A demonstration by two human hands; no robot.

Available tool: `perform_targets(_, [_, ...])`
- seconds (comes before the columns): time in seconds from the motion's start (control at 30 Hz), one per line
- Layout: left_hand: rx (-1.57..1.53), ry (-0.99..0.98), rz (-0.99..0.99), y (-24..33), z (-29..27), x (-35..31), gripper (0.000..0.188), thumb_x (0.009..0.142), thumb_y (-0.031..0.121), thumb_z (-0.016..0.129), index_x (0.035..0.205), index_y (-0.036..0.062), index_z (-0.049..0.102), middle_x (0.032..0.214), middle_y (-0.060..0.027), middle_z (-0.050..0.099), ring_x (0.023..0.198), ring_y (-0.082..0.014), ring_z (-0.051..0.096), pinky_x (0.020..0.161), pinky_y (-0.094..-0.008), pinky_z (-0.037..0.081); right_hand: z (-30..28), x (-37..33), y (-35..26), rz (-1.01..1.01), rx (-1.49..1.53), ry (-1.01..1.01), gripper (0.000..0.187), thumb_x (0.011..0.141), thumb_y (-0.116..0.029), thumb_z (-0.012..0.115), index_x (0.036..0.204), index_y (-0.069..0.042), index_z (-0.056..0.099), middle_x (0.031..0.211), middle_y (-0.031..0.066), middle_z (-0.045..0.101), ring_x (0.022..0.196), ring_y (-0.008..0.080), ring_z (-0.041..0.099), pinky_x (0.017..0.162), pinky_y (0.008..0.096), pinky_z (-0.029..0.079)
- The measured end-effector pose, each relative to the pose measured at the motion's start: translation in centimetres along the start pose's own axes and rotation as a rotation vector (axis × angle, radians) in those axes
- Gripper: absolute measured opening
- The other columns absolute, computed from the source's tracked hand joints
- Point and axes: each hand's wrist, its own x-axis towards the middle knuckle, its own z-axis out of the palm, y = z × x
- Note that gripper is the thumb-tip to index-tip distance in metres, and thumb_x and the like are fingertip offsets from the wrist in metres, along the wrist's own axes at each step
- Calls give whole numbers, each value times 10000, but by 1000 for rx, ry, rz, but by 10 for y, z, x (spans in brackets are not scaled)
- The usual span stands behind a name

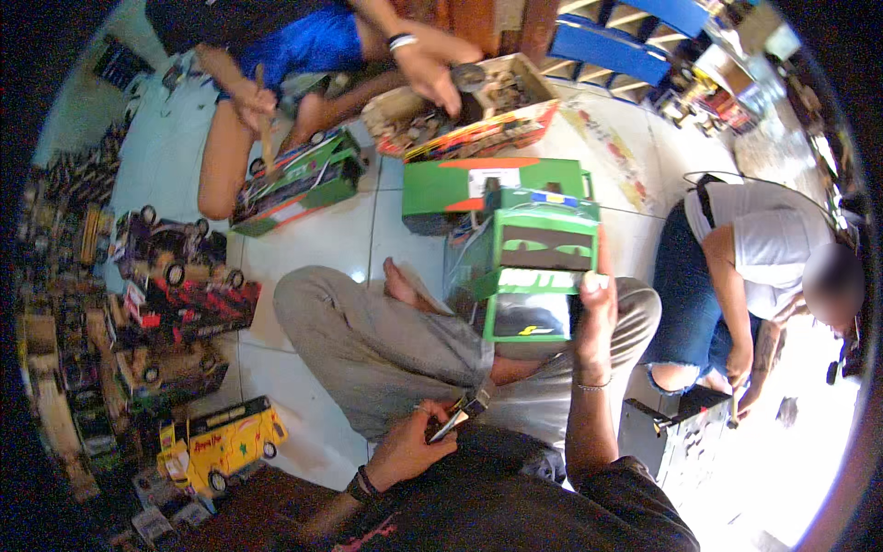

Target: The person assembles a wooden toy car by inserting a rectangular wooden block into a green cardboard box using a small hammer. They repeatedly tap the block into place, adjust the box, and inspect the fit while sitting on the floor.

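Observation:
My right hand (594,317) grips the right side of a green toy truck (544,250), holding it up over my crossed legs. Its cab has a dark windscreen and a painted pair of eyes above it. In my left hand (416,448), low near my lap, is a small dark tool with a shiny strip (457,416); its exact kind is unclear. The fingers are closed round it. Behind the held truck, a long green box-shaped truck body (437,189) with orange patches rests on the tiles, partly covered by it.
Across from me a person's hand (432,74) reaches into a carton of small parts (515,129); their other hand holds a stick-like tool at another green toy truck (299,184). Toy trucks, including a yellow one (225,443), line the left. Another person (763,248) works at right beside a grey box (681,432).

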Motion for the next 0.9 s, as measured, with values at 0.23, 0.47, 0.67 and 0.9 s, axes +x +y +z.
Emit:
perform_targets(0.23, [153,-20,-124,17,10,14,666,928,481,697,1259,-29,425,992,-266,656,935,-381,683,799,-429,522,3,3,-2,-87,-87,-43,971,918,-566,620,1606,-14,214,1634,192,276,1519,282,234,1224,416,188])
perform_targets(0.47, [-20,-287,-152,-2,-43,-6,531,1058,448,513,1327,-10,495,1107,-228,653,1039,-298,647,919,-387,480,4,6,-4,-153,-55,-112,1265,673,-547,872,1599,7,213,1527,186,378,1450,305,336,1205,430,234])
perform_targets(0.67, [-304,172,-360,-21,-37,-14,388,1026,386,520,1134,29,626,876,-39,580,704,-130,554,494,-267,446,8,7,-6,-161,-66,-133,1272,632,-425,930,1597,7,224,1527,174,381,1431,300,355,1200,420,249])
perform_targets(0.9, [-369,301,-174,17,-75,-5,296,990,295,616,1168,59,637,904,-24,627,780,-110,559,691,-265,441,1,2,-2,6,150,-112,1283,641,-476,923,1600,-2,215,1647,166,270,1502,253,288,1217,403,240])
